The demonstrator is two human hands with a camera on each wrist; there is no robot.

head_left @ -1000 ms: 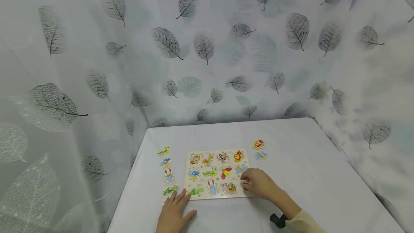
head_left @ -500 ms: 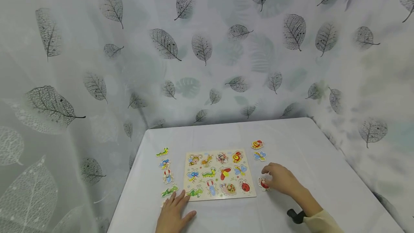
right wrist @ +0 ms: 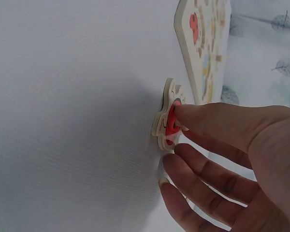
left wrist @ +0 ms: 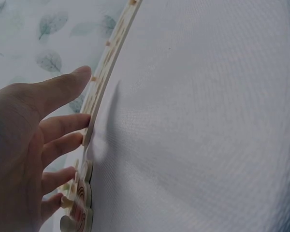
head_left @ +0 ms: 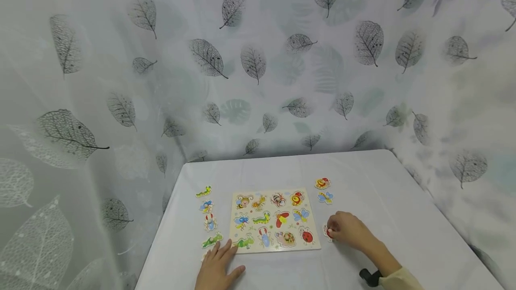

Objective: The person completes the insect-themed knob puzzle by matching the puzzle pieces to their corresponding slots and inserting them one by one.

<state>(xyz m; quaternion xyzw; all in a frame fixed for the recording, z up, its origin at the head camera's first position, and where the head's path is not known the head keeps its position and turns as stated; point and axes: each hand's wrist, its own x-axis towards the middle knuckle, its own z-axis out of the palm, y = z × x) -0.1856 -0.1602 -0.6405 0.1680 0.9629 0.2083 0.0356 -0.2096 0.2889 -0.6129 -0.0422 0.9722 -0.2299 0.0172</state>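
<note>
One bare right hand [head_left: 348, 229] reaches in from the near right of a white desk [head_left: 363, 169], its forearm slanting toward the far left, with a pale sleeve [head_left: 401, 279] and a black object [head_left: 370, 277] at the wrist. The thumb and index finger pinch a red ladybird piece [head_left: 328, 233], while the other fingers bend loosely beside it, apart from one another. The piece is on the desk, just right of a cream picture board [head_left: 298, 248] and level with its near row.

The left hand [head_left: 217, 268] comes from the near side, fingers spread and pointing away, thumb out to the right. It has hold of nothing; fingertips touch the board's near left corner. This hand partly covers one loose piece [head_left: 204, 255] at its left.

Farther along that side lie a grasshopper piece [head_left: 212, 239], a beetle piece [head_left: 210, 222], a blue fly piece [head_left: 206, 206] and a caterpillar piece [head_left: 203, 191]. At the far right are a dragonfly piece [head_left: 325, 197] and a red-and-yellow bug piece [head_left: 322, 183]. A leaf-printed curtain [head_left: 274, 21] hangs behind.
</note>
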